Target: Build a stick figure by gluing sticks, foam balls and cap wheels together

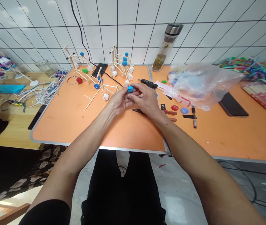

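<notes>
Both of my hands meet over the middle of the orange table (76,125). My left hand (118,100) and my right hand (145,99) pinch a small blue bottle cap (130,89) between their fingertips, just above the tabletop. Right behind the cap stands a model of thin wooden sticks and white and blue caps (121,67). A second stick model with green, red and blue caps (86,76) stands to the left of my hands. A black glue gun (148,83) lies just beyond my right hand.
A clear plastic bag of parts (194,84) lies at the right, with a red cap (174,107), a blue cap (184,110) and red-handled pliers (169,112) before it. A glass bottle (164,50) stands by the wall. A black phone (232,106) lies further right. Another person sits at the left edge.
</notes>
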Action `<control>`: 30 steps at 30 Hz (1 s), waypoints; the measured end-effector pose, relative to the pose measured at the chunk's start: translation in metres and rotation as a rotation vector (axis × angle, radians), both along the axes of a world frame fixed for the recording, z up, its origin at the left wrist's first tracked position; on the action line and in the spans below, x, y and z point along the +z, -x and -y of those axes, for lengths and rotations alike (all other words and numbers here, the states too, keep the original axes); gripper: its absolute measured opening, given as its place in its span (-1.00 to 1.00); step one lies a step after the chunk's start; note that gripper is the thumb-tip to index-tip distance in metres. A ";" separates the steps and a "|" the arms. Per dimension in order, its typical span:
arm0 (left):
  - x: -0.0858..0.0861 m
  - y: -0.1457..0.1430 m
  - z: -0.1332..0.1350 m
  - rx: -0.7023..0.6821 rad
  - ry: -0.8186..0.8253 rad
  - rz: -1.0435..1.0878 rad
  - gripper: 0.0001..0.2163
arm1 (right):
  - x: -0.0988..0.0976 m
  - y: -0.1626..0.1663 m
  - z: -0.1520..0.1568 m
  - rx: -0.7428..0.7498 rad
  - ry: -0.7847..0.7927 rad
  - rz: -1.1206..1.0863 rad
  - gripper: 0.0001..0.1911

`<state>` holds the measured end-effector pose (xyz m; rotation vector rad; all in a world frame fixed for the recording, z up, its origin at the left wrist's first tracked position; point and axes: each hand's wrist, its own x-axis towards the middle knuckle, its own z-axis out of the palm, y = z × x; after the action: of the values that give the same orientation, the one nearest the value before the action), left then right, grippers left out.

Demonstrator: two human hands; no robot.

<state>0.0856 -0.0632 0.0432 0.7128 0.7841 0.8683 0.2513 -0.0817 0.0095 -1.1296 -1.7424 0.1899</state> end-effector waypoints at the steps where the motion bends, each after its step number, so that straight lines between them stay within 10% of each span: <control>1: -0.001 0.000 0.000 0.004 -0.005 0.003 -0.54 | 0.000 0.000 0.000 0.001 -0.010 -0.004 -0.54; 30: -0.001 -0.002 0.006 0.071 -0.120 -0.121 -0.53 | 0.001 0.000 0.002 0.009 -0.100 -0.015 -0.77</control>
<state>0.0879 -0.0696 0.0423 0.8540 0.8750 0.9491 0.2514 -0.0839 0.0103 -1.0452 -1.7247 0.1154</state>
